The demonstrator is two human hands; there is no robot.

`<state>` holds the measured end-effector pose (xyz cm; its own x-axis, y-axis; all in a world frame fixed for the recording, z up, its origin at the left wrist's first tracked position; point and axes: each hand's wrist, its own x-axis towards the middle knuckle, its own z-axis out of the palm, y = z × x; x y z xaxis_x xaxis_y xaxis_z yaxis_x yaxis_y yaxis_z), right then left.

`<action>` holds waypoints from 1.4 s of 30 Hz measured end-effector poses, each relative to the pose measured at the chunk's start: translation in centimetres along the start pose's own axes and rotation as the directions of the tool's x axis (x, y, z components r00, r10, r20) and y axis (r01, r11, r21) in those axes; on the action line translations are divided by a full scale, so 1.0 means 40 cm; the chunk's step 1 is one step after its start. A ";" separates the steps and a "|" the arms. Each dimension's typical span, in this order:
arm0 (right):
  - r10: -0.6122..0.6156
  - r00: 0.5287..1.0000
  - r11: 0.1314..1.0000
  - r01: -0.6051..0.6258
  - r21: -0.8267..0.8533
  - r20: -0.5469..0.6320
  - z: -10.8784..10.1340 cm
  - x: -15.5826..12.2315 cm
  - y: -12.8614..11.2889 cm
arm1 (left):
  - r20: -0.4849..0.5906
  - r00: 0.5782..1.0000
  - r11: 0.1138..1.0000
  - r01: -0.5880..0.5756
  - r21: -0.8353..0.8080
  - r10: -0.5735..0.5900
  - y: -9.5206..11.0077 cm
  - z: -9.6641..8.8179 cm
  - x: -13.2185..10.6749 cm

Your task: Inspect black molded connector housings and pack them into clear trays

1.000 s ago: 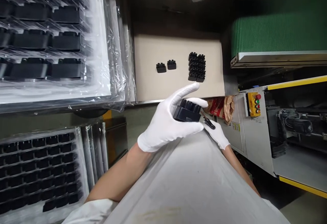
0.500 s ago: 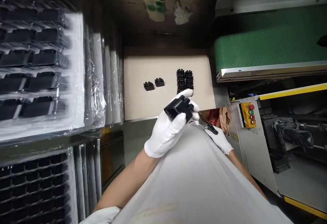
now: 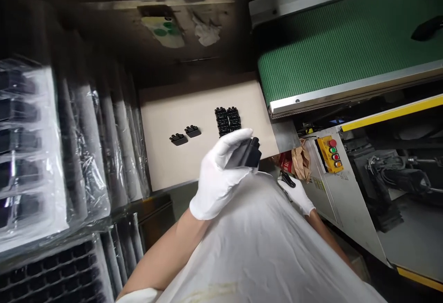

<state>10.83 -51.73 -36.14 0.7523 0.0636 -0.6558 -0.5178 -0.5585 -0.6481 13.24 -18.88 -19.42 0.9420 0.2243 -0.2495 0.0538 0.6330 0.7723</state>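
Note:
In front of my chest, my white-gloved left hand grips a black plastic part between thumb and fingers. The part has prongs along its far side and is slightly smeared by motion. Lower on the right, my gloved right hand is closed around a small black-handled tool whose working end I cannot make out. On the beige board beyond lie two similar black parts at the left. Two tight columns of black parts stand near its right side, their near end partly behind my left hand.
Plastic-wrapped trays of black parts are stacked at the left, with another tray below. A green conveyor belt runs at upper right, carrying a black part. Below are a yellow button box and a brown paper bag.
My left hand has turned the black part, so its prongs now point to the right. The view has swung right and tilted. My right hand keeps its grip on the black-handled tool.

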 end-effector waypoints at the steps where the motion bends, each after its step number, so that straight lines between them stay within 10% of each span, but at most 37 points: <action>1: 0.004 1.000 1.000 -0.004 -0.002 -0.005 0.008 -0.007 0.004 | -0.040 0.999 0.997 -0.033 0.068 0.036 0.004 -0.002 0.002; 15: 0.058 0.989 0.998 -0.052 0.046 -0.138 0.004 -0.090 0.005 | 0.012 0.982 0.964 -0.187 0.189 0.188 -0.004 0.026 0.022; 20: 0.079 0.986 0.996 -0.073 0.051 -0.147 -0.028 -0.111 0.010 | 0.110 0.994 0.992 -0.011 -0.123 0.024 -0.036 0.067 0.027; 24: 0.087 0.986 0.995 -0.080 0.055 -0.143 -0.048 -0.123 0.002 | 0.087 0.989 0.990 0.127 -0.057 -0.122 -0.040 0.088 0.028; 29: 0.074 0.985 0.997 -0.069 0.036 -0.155 -0.067 -0.102 -0.008 | 0.170 0.868 0.870 0.485 -0.091 -0.466 -0.036 0.082 0.041; 42: 0.086 0.988 0.995 -0.091 -0.028 -0.130 -0.222 -0.041 -0.016 | 0.118 0.909 0.871 0.418 -0.259 -0.400 -0.042 0.157 0.047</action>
<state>13.55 -58.83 -31.22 0.7514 -0.0928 -0.6533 -0.5722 -0.5848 -0.5750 17.00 -24.19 -17.52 0.8735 -0.1371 -0.4671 0.3545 0.8367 0.4174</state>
